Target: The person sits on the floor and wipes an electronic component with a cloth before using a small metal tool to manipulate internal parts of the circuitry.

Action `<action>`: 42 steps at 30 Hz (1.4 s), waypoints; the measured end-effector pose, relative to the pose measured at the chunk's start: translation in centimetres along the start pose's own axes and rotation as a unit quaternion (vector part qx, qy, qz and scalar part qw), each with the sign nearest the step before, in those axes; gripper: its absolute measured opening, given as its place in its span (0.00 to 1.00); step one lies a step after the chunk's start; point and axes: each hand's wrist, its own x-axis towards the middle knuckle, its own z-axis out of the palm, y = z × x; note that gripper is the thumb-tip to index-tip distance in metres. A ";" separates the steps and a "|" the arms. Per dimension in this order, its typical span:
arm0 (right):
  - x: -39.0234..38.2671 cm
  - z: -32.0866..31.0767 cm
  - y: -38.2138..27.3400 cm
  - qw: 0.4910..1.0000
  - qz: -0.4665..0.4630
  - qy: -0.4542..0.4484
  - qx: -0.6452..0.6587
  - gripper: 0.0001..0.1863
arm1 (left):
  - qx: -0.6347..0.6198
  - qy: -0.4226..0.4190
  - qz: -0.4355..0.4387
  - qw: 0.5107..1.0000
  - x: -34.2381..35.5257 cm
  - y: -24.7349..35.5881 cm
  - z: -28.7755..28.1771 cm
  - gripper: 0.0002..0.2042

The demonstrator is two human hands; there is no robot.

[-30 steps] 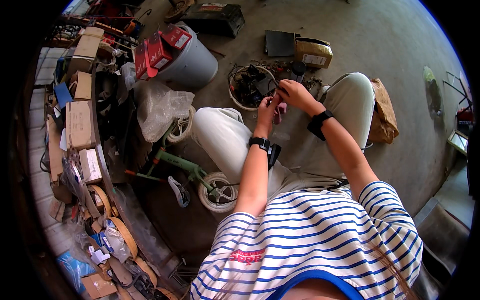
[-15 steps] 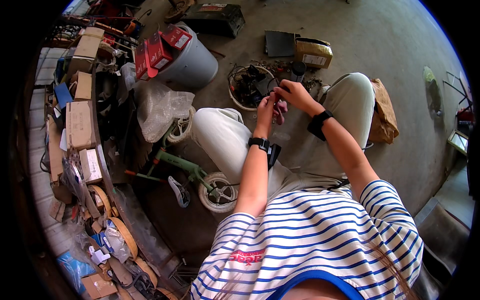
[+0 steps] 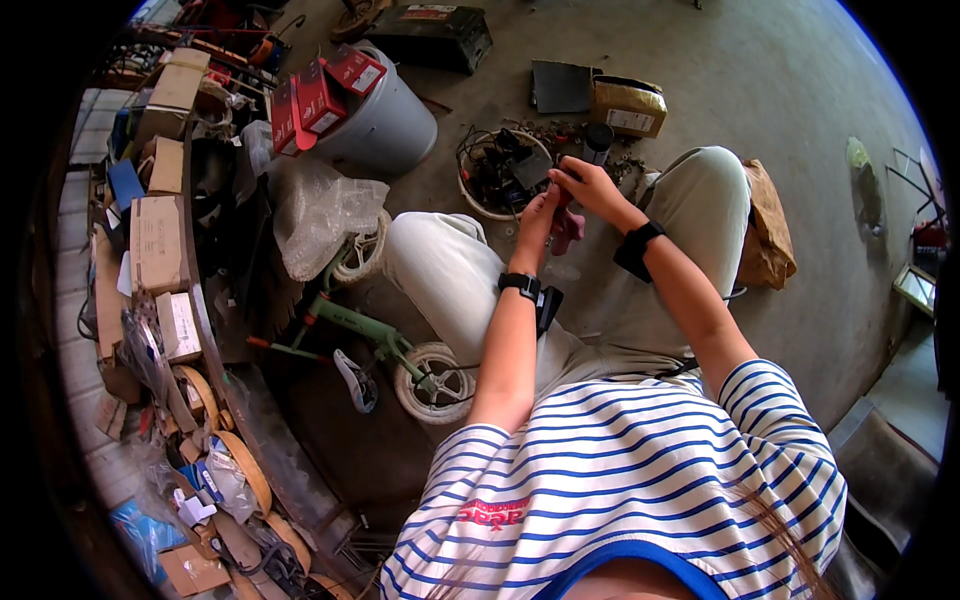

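My two hands meet above the floor between my knees, fingertips close together. In the closed fingers of my left hand (image 3: 537,224) is a small pinkish-red piece (image 3: 569,233), whose lower part hangs out below; its exact kind is too small to tell. My right hand (image 3: 592,190) is bent over the top of it in a pinch, and whatever lies between those fingertips is hidden. Just beyond my hands stands a round, light-rimmed basket (image 3: 466,192) full of dark parts and cables (image 3: 505,160). A black cylindrical can (image 3: 598,140) is near my right hand.
Small loose hardware (image 3: 630,165) lies around the can, with an open cardboard box (image 3: 628,104) behind. A brown paper bag (image 3: 768,225) rests by my right knee. To the left are a green balance bike (image 3: 360,325), bubble wrap (image 3: 320,215), a grey bin (image 3: 390,125) and a cluttered shelf (image 3: 160,250).
The pinkish-red piece has turned slightly in my fingers and its hanging part sits a little farther right. Both hands have barely shifted; the surroundings are unchanged.
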 end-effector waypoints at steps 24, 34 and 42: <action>0.1 -0.8 -0.9 0.977 0.064 -0.103 0.173 0.14 | -0.124 -0.026 0.018 0.992 -1.5 2.5 0.9 0.21; 0.8 -0.4 1.9 0.994 0.042 -0.079 0.059 0.13 | -0.076 -0.012 -0.019 0.997 -0.5 1.1 0.6 0.22; 0.4 -0.4 0.7 0.973 0.071 -0.091 0.200 0.11 | -0.113 0.024 0.009 0.993 -0.8 2.1 0.9 0.22</action>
